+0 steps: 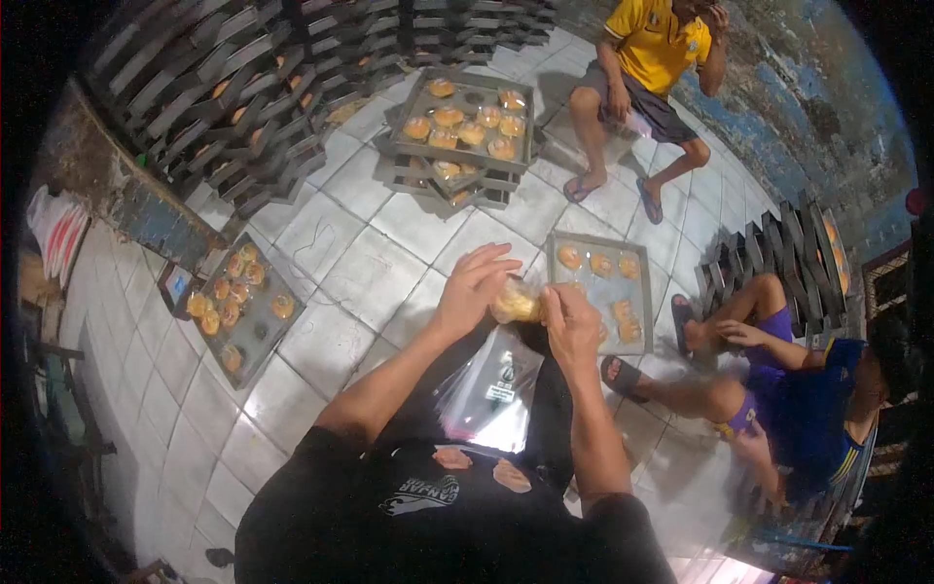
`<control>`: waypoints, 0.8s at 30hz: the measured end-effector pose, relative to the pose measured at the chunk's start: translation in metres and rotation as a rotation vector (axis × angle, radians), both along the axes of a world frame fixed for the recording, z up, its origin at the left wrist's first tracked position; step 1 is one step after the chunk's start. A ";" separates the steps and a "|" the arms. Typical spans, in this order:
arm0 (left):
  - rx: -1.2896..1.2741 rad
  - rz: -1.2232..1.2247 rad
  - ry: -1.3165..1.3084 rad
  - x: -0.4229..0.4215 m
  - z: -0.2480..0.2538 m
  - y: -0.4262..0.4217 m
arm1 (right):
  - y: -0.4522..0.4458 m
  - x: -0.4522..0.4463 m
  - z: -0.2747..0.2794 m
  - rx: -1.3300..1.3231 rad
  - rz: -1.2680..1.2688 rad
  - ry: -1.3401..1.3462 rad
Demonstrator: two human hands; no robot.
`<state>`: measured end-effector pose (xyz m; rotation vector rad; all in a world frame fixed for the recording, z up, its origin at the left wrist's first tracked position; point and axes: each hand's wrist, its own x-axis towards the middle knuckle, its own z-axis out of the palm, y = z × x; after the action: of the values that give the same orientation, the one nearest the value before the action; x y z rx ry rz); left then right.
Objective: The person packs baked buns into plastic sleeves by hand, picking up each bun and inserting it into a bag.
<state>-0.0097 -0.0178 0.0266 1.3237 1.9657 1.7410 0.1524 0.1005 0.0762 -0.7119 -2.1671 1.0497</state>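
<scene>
A bun in a clear plastic bag (517, 302) is between my two hands, above my lap. My left hand (474, 290) has its fingers apart beside the bag's left side. The fingers of my right hand (572, 321) are pinched on the bag's right edge. A stack of clear printed bags (498, 389) lies on my lap. Just beyond my right hand, a metal tray (601, 245) with several buns rests on the floor, partly hidden by that hand.
Stacked trays of buns (465, 119) stand ahead; another tray (255, 336) lies left beside a small scale (176, 284). Tray racks (204, 88) fill the back left. A person in yellow (662, 49) sits ahead, another in dark blue (812, 414) at right.
</scene>
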 end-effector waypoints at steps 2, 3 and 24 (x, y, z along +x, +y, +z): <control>0.219 -0.048 0.205 -0.006 0.003 0.009 | 0.010 0.000 0.000 0.016 0.016 -0.098; 0.222 -0.050 0.205 -0.001 0.005 0.008 | 0.008 0.002 0.009 0.018 0.013 -0.098; -0.103 0.037 -0.624 0.022 -0.032 -0.064 | -0.024 0.049 -0.067 -0.836 0.033 -0.114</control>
<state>0.0127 -0.0813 -0.0053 0.6012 1.6875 1.7567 0.2016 0.0763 0.0092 -1.1110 -1.7766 2.0010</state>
